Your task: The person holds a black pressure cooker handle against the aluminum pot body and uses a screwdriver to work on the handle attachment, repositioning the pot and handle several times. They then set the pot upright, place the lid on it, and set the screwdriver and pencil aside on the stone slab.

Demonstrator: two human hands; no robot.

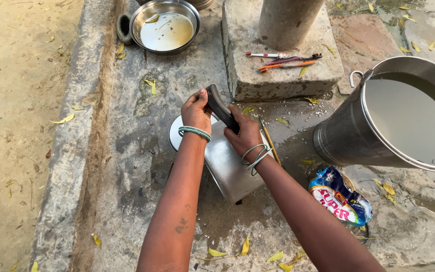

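Lying on its side on the wet concrete, the metal pot (227,163) was the middle of everything — a bare, stiff vessel, likely slick and not heavy, judging by how it tipped. Its black handle (221,107) looked the surest place to grip. The left hand (196,112) was closed about the handle's upper end, and the right hand (244,136) was clamped on it just below. Right of the pot stood a big steel bucket (346,136) of cloudy water, with a blue detergent packet (341,196) below it. Beyond the pot sat a stone block (278,75) carrying toothbrushes (285,59) — and a steel bowl (165,25) to its left.
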